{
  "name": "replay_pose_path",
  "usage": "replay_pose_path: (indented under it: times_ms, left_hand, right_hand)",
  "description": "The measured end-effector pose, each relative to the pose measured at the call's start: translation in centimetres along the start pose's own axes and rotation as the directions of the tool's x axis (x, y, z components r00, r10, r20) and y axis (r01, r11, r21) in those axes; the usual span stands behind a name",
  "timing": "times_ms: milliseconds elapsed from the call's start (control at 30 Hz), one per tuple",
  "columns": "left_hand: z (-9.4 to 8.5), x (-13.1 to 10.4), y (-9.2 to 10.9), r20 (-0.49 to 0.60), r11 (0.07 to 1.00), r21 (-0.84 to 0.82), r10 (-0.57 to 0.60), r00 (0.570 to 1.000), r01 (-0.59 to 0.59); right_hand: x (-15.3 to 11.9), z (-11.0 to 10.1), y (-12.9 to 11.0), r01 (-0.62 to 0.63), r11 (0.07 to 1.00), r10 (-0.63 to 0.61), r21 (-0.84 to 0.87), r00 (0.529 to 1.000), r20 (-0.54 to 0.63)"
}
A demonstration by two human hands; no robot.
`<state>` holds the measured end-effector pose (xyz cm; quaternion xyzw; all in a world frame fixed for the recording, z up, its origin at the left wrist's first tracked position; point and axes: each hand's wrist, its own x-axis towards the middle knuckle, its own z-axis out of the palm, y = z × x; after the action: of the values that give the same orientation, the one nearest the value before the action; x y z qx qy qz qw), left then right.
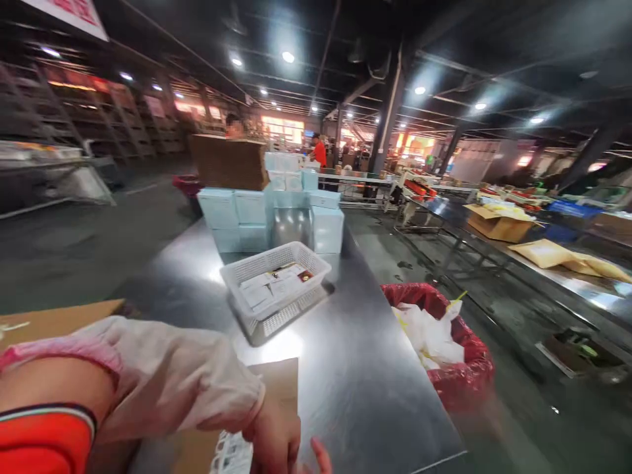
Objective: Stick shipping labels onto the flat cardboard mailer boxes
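My left hand (277, 428), its forearm in a pale sleeve cover (172, 375), reaches down at the bottom edge of the view. The fingers bend downward and mostly leave the picture, so what they hold is hidden. Right beside it, a piece of brown cardboard (284, 378) lies on the metal table (375, 395). A white item with cut-out shapes (232, 454) shows just left of the hand. One raised finger, apparently of my right hand (322, 455), pokes up at the bottom edge; the rest of that hand is out of sight.
A white plastic basket (237, 296) with printed cards stands mid-table. Behind it are stacked light-blue boxes (328, 227) and a brown carton (230, 163). A red-lined bin (474, 368) with white waste stands right of the table. An open cardboard box (498, 227) sits on another table; a person (320, 153) stands farther back.
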<state>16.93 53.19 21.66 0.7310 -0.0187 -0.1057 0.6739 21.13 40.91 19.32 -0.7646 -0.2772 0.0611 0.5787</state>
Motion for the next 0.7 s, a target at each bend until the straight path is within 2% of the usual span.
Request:
replay_pose_path:
  times_ms: [67, 133, 200, 267, 333, 367, 433, 500, 600, 700]
  left_hand:
    - [-0.7, -5.6, 1.7, -0.046, 0.999, -0.040, -0.024, 0.999, 0.022]
    - [-1.3, -11.3, 2.9, -0.086, 0.996, -0.060, -0.064, 0.994, 0.059]
    - [-1.8, -17.3, 3.7, -0.020, 0.975, -0.069, -0.212, 0.977, 0.210]
    - [-2.2, -23.5, 4.4, 0.096, 0.909, -0.071, -0.404, 0.910, 0.411]
    - [-2.3, -29.8, 5.2, 0.149, 0.848, -0.109, -0.502, 0.852, 0.519]
    - [-2.3, -32.7, 5.6, 0.140, 0.840, -0.146, -0.506, 0.851, 0.523]
    - [-2.1, -38.1, 6.1, 0.099, 0.852, -0.217, -0.466, 0.879, 0.476]
    - [-1.8, -42.6, 6.2, 0.067, 0.866, -0.272, -0.418, 0.906, 0.420]
    - [-1.0, -47.4, 5.8, 0.009, 0.863, -0.373, -0.364, 0.931, 0.341]
    - [0.0, -50.4, 5.1, -0.074, 0.838, -0.474, -0.346, 0.935, 0.272]
  right_hand:
    - [-6.3, 3.5, -2.3, -0.016, 0.994, 0.008, 0.106, 0.997, 0.078]
    - [-11.5, 6.7, -4.7, -0.096, 0.958, 0.062, 0.270, 0.989, 0.131]
    - [-15.6, 9.4, -7.3, -0.190, 0.888, 0.127, 0.420, 0.976, 0.174]
    - [-18.6, 11.8, -10.3, -0.240, 0.842, 0.146, 0.483, 0.964, 0.223]
    - [-21.3, 14.0, -13.4, -0.249, 0.828, 0.117, 0.503, 0.953, 0.278]
    - [-22.6, 15.0, -15.0, -0.247, 0.821, 0.094, 0.515, 0.948, 0.305]
    - [-25.1, 16.7, -18.0, -0.246, 0.805, 0.043, 0.539, 0.932, 0.361]
    - [-27.3, 18.2, -20.3, -0.258, 0.791, 0.002, 0.555, 0.908, 0.419]
    - [-29.7, 20.0, -22.6, -0.285, 0.778, -0.033, 0.559, 0.871, 0.490]
    - [-30.8, 21.0, -23.6, -0.277, 0.780, -0.091, 0.561, 0.837, 0.539]
